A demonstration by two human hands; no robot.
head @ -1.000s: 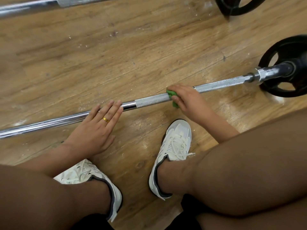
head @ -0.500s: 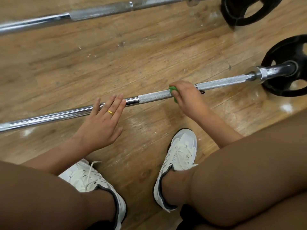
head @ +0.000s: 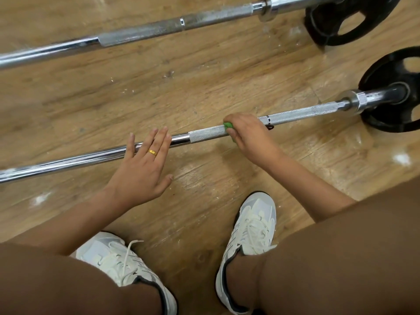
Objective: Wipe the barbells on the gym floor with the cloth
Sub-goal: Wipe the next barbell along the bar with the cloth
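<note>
The near barbell (head: 204,134) lies on the wooden floor (head: 204,76), probably heavy, stiff and apt to roll, so the left hand (head: 143,164) rests straight fingers on its smooth part while the right hand (head: 250,135) curls round the soft green cloth (head: 228,126) wrapped on the rough grip section

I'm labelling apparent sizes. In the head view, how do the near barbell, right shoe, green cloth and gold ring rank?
1. near barbell, crossing most of the frame
2. right shoe, enlarged by nearness
3. green cloth and gold ring: alike, since the right hand hides most of the cloth
</note>
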